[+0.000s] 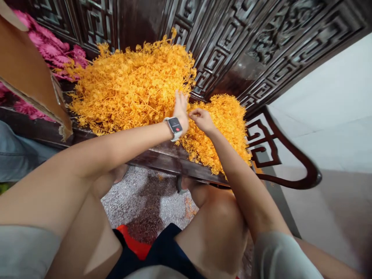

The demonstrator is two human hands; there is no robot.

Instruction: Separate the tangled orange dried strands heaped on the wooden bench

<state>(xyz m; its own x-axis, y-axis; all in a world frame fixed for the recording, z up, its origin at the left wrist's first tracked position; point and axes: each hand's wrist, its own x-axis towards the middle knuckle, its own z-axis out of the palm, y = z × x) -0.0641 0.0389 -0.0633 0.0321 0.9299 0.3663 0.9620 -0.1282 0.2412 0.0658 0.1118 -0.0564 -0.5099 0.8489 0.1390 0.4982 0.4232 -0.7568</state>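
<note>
Nearest, below the bench, lies a speckled floor (128,197) with a few orange scraps (190,207) to the right. At the left, a leg in blue denim (20,151) shows beside a cardboard piece (31,66). Beyond the floor runs the front edge of a dark wooden bench (168,157), its curved armrest (302,182) at the right.

The smaller yellow heap (229,124) of fine, flower-like sprigs sits on the right part of the seat. Over its left side is the right hand (203,121), fingers curled and thumb close to the forefinger; I cannot tell whether a stem is between them. The left hand (181,110), with a watch (175,126) on its wrist, is open, fingers extended, at the right edge of the larger yellow heap (130,85); it appears to grip nothing.

The sprigs look dry, very light and springy, with brittle heads likely to shed or tangle. Thin stems seem the better hold, pinched lightly low down, since squeezing the tops could crush them.

Farther left lie pink flowers (55,54); behind everything stands a carved wooden back (226,58).
</note>
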